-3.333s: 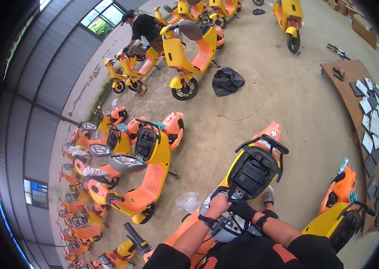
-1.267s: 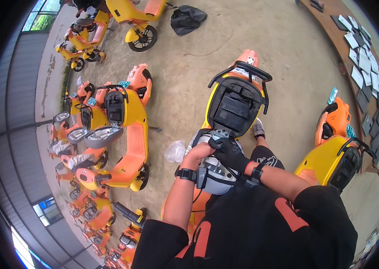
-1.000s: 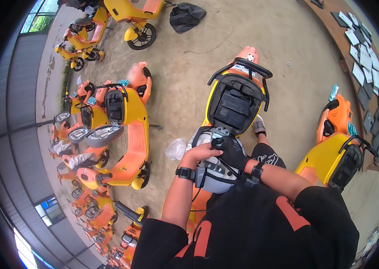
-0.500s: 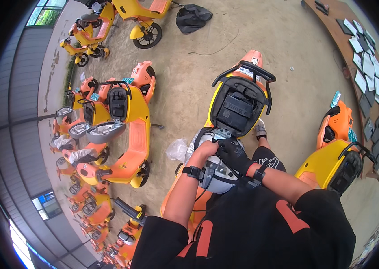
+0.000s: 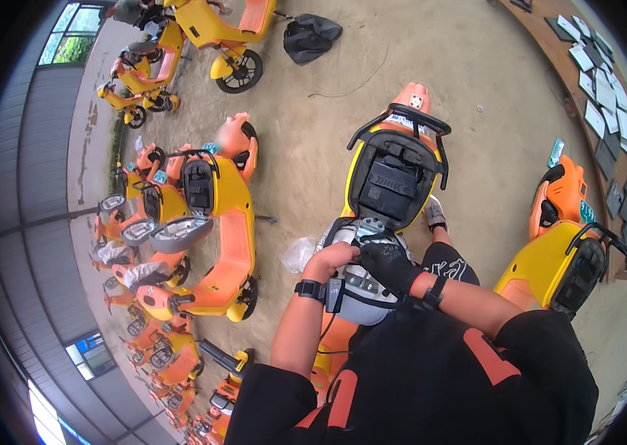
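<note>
A yellow and orange scooter [image 5: 411,96] stands right in front of me, its seat compartment [image 5: 361,152] uncovered with a black battery-like box [image 5: 391,182] inside. The seat [image 5: 367,311] is tipped back toward me, its grey-white underside up, near a metal hinge plate [image 5: 370,227]. Just below that plate my two hands meet. My bare left hand [image 5: 334,256] is closed, fingertips pinched together. My right hand [image 5: 389,261], in a black glove, is closed beside it, its fingers curled in. Whatever they grip is hidden between the fingers.
More scooters line the left, one with its seat raised [image 5: 180,234]. Another yellow scooter [image 5: 543,263] stands at right, beside a brown table [image 5: 550,48] strewn with flat dark and white pieces. A black bag [image 5: 312,38] and clear plastic [image 5: 298,254] lie on the floor.
Both hands stay together at the hinge, with the left wrist slightly lower and turned. The view has shifted a little. A person now shows at the upper left edge.
</note>
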`<action>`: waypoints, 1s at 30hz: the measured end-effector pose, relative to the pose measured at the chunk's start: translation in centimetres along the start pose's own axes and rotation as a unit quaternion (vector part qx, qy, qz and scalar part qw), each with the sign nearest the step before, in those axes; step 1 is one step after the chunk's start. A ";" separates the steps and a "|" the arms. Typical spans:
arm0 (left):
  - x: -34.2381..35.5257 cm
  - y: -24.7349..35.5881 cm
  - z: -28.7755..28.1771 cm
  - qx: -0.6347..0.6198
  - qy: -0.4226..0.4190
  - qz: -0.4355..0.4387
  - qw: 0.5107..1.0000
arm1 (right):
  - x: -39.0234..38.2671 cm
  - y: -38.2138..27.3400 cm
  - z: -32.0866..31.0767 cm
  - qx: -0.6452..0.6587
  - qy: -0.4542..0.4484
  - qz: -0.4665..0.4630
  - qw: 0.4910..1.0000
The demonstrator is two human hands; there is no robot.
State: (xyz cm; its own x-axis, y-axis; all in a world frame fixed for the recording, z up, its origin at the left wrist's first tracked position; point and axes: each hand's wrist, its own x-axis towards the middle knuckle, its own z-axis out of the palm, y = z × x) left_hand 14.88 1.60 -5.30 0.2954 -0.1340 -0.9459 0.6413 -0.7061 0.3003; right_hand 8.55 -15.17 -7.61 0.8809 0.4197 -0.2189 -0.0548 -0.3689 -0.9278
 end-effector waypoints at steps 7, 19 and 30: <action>-0.5 -0.6 -0.1 0.032 -0.087 0.053 0.994 | -0.3 3.9 -0.3 0.104 -0.050 0.051 0.992; -1.1 -0.8 1.1 0.178 0.079 0.137 0.971 | -0.6 5.5 0.9 0.812 -0.306 0.293 0.402; -4.1 -0.8 3.2 0.390 0.261 0.289 0.835 | 0.1 2.7 -0.7 0.738 -0.250 0.312 0.544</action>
State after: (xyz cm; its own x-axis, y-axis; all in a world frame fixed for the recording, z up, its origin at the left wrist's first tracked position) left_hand 10.85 0.51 -2.08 0.7946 -0.4308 -0.4278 -0.3101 -0.8938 0.3241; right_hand 8.84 -16.67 -9.95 0.2569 0.9041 -0.3415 -0.9125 0.3433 0.2225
